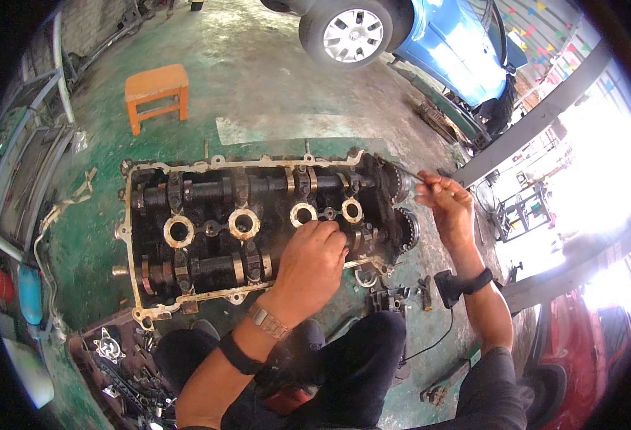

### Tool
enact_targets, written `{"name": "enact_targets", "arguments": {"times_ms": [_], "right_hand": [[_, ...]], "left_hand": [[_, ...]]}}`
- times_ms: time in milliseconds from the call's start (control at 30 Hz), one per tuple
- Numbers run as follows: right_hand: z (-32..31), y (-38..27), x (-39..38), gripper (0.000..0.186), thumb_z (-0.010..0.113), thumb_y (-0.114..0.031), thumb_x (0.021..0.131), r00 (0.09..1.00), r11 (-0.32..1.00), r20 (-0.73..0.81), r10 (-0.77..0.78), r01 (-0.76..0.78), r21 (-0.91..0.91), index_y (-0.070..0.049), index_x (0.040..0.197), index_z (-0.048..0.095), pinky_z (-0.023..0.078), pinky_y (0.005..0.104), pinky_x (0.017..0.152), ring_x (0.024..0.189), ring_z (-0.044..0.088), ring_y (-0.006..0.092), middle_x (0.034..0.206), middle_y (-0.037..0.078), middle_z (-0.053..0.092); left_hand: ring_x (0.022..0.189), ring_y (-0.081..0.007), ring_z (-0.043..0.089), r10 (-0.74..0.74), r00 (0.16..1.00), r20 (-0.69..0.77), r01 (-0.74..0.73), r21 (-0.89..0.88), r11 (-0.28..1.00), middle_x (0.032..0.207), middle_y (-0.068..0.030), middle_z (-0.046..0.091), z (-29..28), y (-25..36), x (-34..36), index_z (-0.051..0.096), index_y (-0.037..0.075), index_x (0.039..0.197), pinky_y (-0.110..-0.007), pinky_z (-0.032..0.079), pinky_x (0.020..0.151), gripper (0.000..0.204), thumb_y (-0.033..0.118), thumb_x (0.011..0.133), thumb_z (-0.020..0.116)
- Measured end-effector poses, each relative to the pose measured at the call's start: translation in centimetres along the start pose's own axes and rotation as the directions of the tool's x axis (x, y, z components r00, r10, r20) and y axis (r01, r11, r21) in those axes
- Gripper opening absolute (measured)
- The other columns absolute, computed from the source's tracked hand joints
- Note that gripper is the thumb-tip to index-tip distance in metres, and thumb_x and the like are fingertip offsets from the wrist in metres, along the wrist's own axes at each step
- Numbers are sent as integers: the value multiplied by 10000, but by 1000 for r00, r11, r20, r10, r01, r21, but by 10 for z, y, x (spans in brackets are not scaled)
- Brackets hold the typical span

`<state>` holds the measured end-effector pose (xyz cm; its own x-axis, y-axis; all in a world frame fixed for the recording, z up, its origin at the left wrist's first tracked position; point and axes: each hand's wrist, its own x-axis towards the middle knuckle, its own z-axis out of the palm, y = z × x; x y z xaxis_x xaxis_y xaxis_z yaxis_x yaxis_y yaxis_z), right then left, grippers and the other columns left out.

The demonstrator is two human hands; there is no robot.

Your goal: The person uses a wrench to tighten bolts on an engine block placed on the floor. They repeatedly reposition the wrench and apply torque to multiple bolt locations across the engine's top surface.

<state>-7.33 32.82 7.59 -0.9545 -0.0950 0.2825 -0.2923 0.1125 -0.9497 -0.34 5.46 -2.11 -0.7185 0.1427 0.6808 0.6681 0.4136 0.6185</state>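
Observation:
In front of me lies a cylinder head, blackened with oil, with a pale rim and two camshafts running left to right. My left hand rests over its near camshaft, right of the middle, with the fingers curled down. Whatever those fingers grip is hidden beneath them. At the right end sit two toothed camshaft sprockets, a far sprocket and a near sprocket. Beside the far one, my right hand pinches a thin dark rod, which slants up to the left across the sprocket's edge.
A tray of loose metal parts lies at lower left. Several parts, among them a dark metal block, are on the floor beside my knee. An orange stool stands beyond the cylinder head. A raised blue car is at far right.

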Motion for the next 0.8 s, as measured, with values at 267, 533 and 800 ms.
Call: {"name": "enact_targets", "arguments": {"times_ms": [267, 533, 800], "right_hand": [[32, 4, -38, 183, 615, -1, 982, 900, 699, 311, -305, 434, -569, 70, 1134, 687, 582, 342, 899, 1025, 706, 223, 1311, 192, 633], [56, 3, -42, 198, 627, 32, 951, 883, 602, 350, -312, 469, -646, 58, 1135, 699, 554, 325, 931, 1082, 709, 271, 1259, 225, 665], [88, -11, -54, 338, 700, -26, 880, 849, 517, 458, -265, 526, -676, -18, 1213, 640, 582, 422, 771, 985, 671, 448, 1256, 250, 619]], "left_hand": [[987, -372, 605, -16, 1000, 0, 16, 2, 1000, 1045, -160, 643, 0, 1, 0, 654, -16, 947, -455, 511, 870, 157, 44, 811, 706], [980, -381, 603, -16, 1000, 10, 16, 1, 1000, 1042, -165, 645, -2, 2, 0, 651, -24, 943, -458, 509, 866, 152, 43, 819, 706], [1000, -383, 608, -20, 1000, 12, 20, 8, 1000, 1061, -176, 648, -2, 3, 0, 662, -36, 954, -461, 511, 887, 157, 44, 825, 704]]}}
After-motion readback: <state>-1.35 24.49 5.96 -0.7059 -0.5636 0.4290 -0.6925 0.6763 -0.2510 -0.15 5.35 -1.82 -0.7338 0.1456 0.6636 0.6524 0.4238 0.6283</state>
